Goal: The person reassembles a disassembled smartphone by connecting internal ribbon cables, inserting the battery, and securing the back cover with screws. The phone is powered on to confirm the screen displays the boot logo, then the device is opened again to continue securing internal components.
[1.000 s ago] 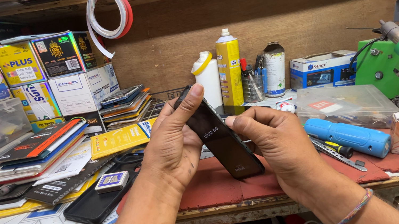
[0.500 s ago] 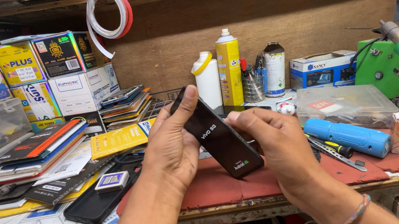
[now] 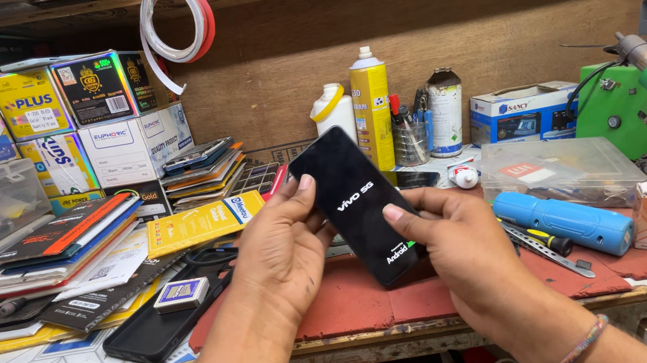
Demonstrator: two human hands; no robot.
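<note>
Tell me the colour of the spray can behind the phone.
Yellow with a white cap: the spray can, clearest in the head view.

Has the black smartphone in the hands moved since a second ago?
Yes. The black smartphone, held by the left hand and right hand, turned screen-up; its top end now sits nearer the yellow spray can.

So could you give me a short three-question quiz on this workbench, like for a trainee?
1. True or false: both hands hold the black phone.
2. What lies right of the right hand on the red mat? A) a blue cylindrical tool B) a hammer C) a cup
3. Is the phone's screen lit or dark?

Key: 1 true, the left hand grips it too. 2 A. 3 lit, showing white text on black.
</note>
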